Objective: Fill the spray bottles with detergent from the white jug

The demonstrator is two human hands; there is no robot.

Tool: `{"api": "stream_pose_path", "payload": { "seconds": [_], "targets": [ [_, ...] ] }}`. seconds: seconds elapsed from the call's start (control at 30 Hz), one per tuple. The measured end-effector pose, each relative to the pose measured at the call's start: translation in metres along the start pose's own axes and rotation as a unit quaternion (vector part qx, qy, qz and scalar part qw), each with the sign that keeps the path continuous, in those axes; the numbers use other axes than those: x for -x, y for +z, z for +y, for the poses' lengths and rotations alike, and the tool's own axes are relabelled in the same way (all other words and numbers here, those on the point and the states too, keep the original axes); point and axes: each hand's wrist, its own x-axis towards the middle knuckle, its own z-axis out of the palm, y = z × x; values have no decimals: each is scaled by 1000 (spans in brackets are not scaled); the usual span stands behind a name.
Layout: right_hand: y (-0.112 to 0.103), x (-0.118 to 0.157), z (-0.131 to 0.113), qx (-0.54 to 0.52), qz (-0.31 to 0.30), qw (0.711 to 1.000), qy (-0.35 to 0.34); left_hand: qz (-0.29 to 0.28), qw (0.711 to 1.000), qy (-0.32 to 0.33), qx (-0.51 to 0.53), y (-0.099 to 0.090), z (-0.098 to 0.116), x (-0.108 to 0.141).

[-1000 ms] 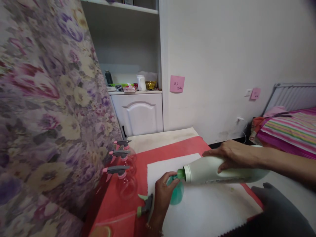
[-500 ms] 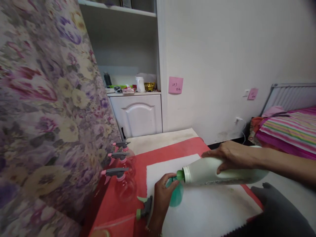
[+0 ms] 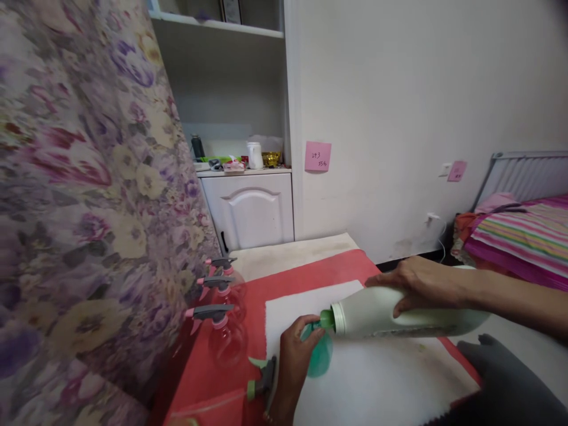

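A: Why is your right hand [image 3: 426, 287] spread over the top of the large pale bottle [image 3: 370, 313], right of centre in the lower frame?
B: Your thumb and fingers grip it wide, likely to steady that bulky body on its side, with its mouth pointing left at the small green bottle [image 3: 320, 360].
A: And your left hand [image 3: 295, 358]?
B: Your fingers are closed narrowly around the small bottle's neck, low centre on the white cloth [image 3: 377, 378], probably so it can't tip. The two mouths are close; whether the green between them is liquid or a spout, I can't tell for sure.
A: The loose spray head [image 3: 267, 378]?
B: It lies left of your wrist, leaving that neck open. Pink-necked spray bottles [image 3: 227, 344] stand further left, out of your hands' way.
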Motion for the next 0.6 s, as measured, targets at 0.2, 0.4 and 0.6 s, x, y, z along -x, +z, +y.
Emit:
{"api": "stream_pose_path", "payload": {
  "seconds": [0.2, 0.4, 0.6],
  "targets": [
    [-3, 0, -4, -1, -7, 1000, 9, -2, 1000, 4, -4, 0, -6, 0],
    [-4, 0, -5, -2, -6, 1000, 13, -1, 1000, 1, -5, 0, -3, 0],
    [-3, 0, -4, 15, -2, 1000, 10, -11, 1000, 4, -6, 0, -2, -1]
  ]
}}
